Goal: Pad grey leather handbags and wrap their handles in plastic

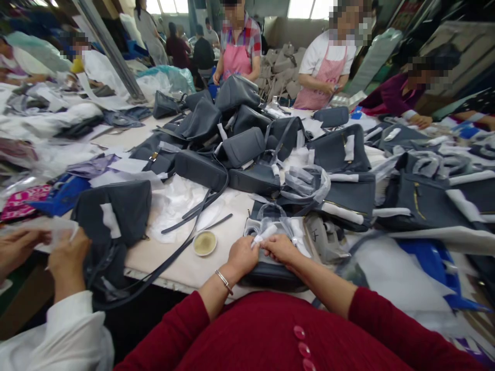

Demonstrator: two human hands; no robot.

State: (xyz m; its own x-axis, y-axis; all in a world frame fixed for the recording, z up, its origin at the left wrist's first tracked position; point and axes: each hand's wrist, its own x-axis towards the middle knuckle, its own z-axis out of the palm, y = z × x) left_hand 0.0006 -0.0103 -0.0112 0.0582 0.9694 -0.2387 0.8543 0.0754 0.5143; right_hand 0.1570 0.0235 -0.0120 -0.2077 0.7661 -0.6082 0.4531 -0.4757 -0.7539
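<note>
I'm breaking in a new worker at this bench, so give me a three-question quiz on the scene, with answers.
1. Multiple choice: what do the left hand and right hand pinch between them?
A. a pen
B. white wrapping
C. a cup

2. True or false: a bracelet circles the wrist of the left hand.

3. Fill in: seen from the wearer's side, the round dish lies to the ____ of both hands.

Key: 1. B; 2. true; 3. left.

Tabletop (229, 231) left of the fingers (253, 246) allows passage; dish (204, 242) and bags (253, 180) obstruct.
</note>
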